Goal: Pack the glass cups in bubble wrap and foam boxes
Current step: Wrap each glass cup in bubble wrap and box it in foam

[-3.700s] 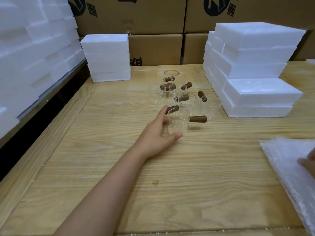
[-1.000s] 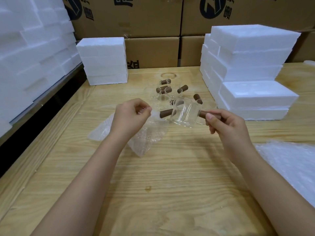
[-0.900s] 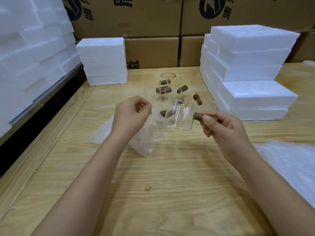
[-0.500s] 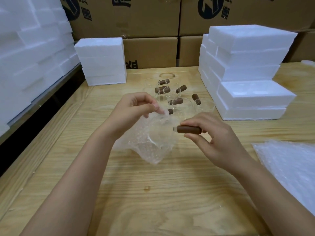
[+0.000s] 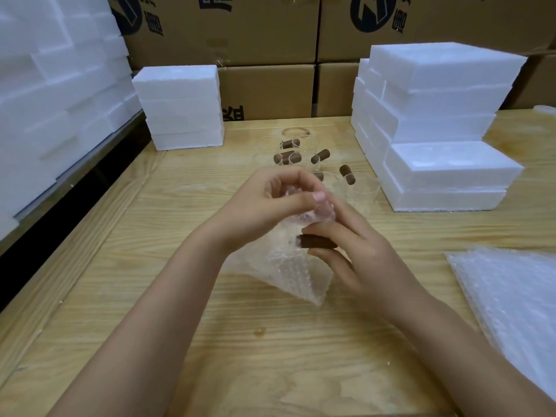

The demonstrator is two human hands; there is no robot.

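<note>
A glass cup sits inside a clear bubble wrap bag point(image 5: 288, 266) held above the wooden table point(image 5: 180, 341); only its brown wooden handle point(image 5: 317, 242) sticks out plainly. My right hand point(image 5: 352, 251) pinches that handle between thumb and fingers. My left hand point(image 5: 270, 206) grips the bag's upper edge, bunching it over the cup. Behind the hands, several more glass cups with brown handles point(image 5: 288, 158) stand grouped on the table. Their clear bodies are hard to make out.
White foam boxes are stacked at the back left point(image 5: 180, 106), at the right point(image 5: 436, 127) and along the left wall point(image 5: 54, 85). A pile of bubble wrap sheets point(image 5: 511, 302) lies at the right edge. Cardboard cartons point(image 5: 264, 34) line the back.
My right hand pushed the cup by its handle down into the bubble wrap bag. My left hand lifted the bag's edge and closed it over the cup. Both hands came together.
</note>
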